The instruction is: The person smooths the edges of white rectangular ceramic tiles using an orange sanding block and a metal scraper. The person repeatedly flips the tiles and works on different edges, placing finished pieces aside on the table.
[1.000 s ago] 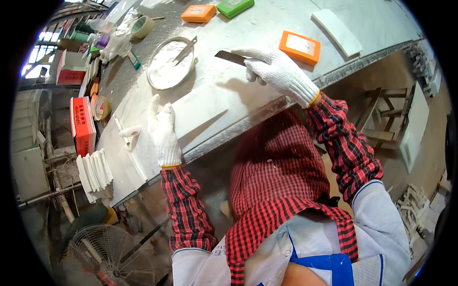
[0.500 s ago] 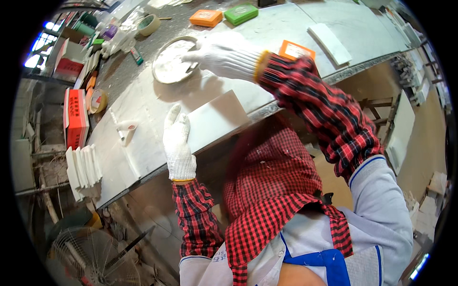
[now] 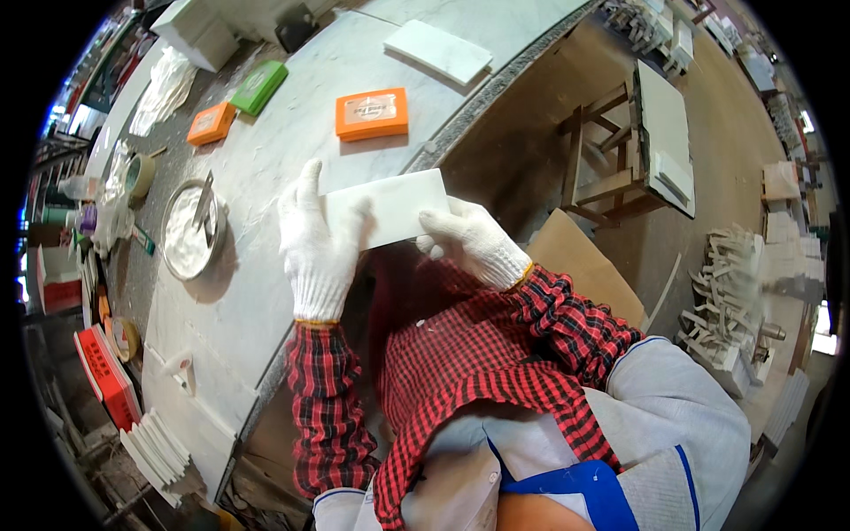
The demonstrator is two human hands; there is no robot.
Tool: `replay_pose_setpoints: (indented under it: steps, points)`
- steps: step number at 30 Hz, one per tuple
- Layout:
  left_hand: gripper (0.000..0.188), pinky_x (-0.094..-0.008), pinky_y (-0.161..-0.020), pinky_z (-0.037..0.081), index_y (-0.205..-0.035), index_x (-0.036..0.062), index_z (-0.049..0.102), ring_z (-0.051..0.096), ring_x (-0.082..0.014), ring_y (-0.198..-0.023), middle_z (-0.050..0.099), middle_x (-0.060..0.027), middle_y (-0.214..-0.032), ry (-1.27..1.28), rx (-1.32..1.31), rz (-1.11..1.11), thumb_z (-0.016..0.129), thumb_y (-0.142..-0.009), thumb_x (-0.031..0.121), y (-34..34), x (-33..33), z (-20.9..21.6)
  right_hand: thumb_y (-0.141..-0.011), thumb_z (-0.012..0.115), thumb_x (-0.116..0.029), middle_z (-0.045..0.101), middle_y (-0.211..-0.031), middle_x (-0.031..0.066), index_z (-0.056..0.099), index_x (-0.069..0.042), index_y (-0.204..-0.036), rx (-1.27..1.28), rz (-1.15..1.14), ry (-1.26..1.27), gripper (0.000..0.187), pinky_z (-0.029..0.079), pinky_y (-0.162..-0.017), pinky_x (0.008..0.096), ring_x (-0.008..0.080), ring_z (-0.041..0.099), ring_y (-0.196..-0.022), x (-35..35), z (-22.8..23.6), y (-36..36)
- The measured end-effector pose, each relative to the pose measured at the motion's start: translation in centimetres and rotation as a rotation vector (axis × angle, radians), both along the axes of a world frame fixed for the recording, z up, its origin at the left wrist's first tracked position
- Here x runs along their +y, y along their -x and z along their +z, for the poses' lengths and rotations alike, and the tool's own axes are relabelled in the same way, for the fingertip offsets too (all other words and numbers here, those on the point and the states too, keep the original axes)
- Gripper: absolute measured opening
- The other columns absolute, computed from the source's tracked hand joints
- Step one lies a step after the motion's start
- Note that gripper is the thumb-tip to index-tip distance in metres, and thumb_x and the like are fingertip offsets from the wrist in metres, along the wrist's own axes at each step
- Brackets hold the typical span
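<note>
A white rectangular tile (image 3: 390, 211) is lifted at the table's front edge, held between my two gloved hands. My left hand (image 3: 314, 243) grips its left end, with the thumb across the face and the fingers behind it. On the opposite end, my right hand (image 3: 478, 243) closes around the edge, its fingertips partly tucked under. To the left stands a round bowl (image 3: 221, 243) of white paste (image 3: 184, 237), with a metal scraper (image 3: 204, 205) resting in it.
Orange box (image 3: 372, 115), smaller orange box (image 3: 211, 124) and green box (image 3: 258, 88) lie beyond the hands. A white slab (image 3: 438, 50) lies further back. Stacked white strips (image 3: 155, 447) and a red box (image 3: 106, 376) are at lower left. A wooden stand (image 3: 611, 181) is right.
My right hand has left the bowl and taken the tile's right end. Both hands now hold the tile raised. The scraper is left in the bowl. The view has turned to the right.
</note>
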State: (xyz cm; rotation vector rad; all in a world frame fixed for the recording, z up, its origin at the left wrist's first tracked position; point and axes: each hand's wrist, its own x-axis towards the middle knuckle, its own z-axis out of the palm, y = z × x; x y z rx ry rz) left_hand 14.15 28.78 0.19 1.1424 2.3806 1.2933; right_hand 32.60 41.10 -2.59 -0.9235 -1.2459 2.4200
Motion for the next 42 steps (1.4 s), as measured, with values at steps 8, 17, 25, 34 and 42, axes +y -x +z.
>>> replay_pose_setpoints:
  steps: [8, 17, 25, 34, 42]
  points:
    - [0.089, -0.0511, -0.116, 0.035, -0.143, 0.0080, 0.055, 0.046, -0.0383, -0.134, 0.050, -0.0147, -0.142, 0.141, 0.682, -0.384, 0.089, -0.066, 0.035, -1.2, 3.9, -3.3, -0.104, 0.064, -0.030, 0.071, -0.098, 0.0034, 0.066, 0.000, -0.124, -0.062, -0.004, -0.008, 0.037, 0.053, -0.069, 0.0250, 0.0102, 0.066, -0.080, 1.9, -2.5, -0.4]
    - [0.072, -0.0478, -0.103, 0.044, -0.137, 0.0083, 0.062, 0.057, -0.0329, -0.113, 0.058, -0.0098, -0.119, 0.003, 0.637, -0.326, 0.082, -0.071, 0.030, -0.6, 5.0, -4.3, -0.087, 0.074, -0.042, 0.071, -0.107, 0.0065, 0.069, -0.021, -0.126, -0.213, 0.012, -1.848, 0.045, 0.057, -0.083, 0.0422, 0.0279, 0.069, -0.097, 11.1, 4.3, 7.6]
    - [0.074, -0.0464, -0.102, 0.045, -0.136, 0.0089, 0.063, 0.058, -0.0305, -0.110, 0.060, -0.0075, -0.115, -0.013, 0.600, -0.341, 0.082, -0.067, 0.024, -0.1, 5.2, -4.4, -0.089, 0.068, -0.043, 0.068, -0.118, 0.0169, 0.064, -0.016, -0.135, -0.173, 0.095, -1.574, 0.053, 0.051, -0.099, 0.0436, 0.0323, 0.065, -0.111, 11.4, 5.4, 9.8]
    - [0.071, -0.0455, -0.103, 0.044, -0.135, 0.0091, 0.064, 0.059, -0.0301, -0.112, 0.062, -0.0074, -0.117, -0.020, 0.566, -0.342, 0.082, -0.068, 0.023, -0.6, 5.5, -3.7, -0.107, 0.054, -0.024, 0.053, -0.149, 0.0143, 0.046, 0.006, -0.150, -0.321, -0.378, -0.580, 0.053, 0.036, -0.118, 0.0337, 0.0220, 0.048, -0.139, 1.4, 2.9, -2.0]
    - [0.068, -0.0461, -0.104, 0.044, -0.133, 0.0095, 0.066, 0.059, -0.0303, -0.111, 0.062, -0.0075, -0.116, -0.012, 0.550, -0.347, 0.080, -0.067, 0.018, -0.4, 5.6, -3.6, -0.104, 0.061, -0.022, 0.057, -0.136, 0.0183, 0.052, 0.002, -0.143, -0.447, -0.350, -0.917, 0.047, 0.042, -0.112, 0.0393, 0.0294, 0.055, -0.129, 4.5, -0.8, 1.1]
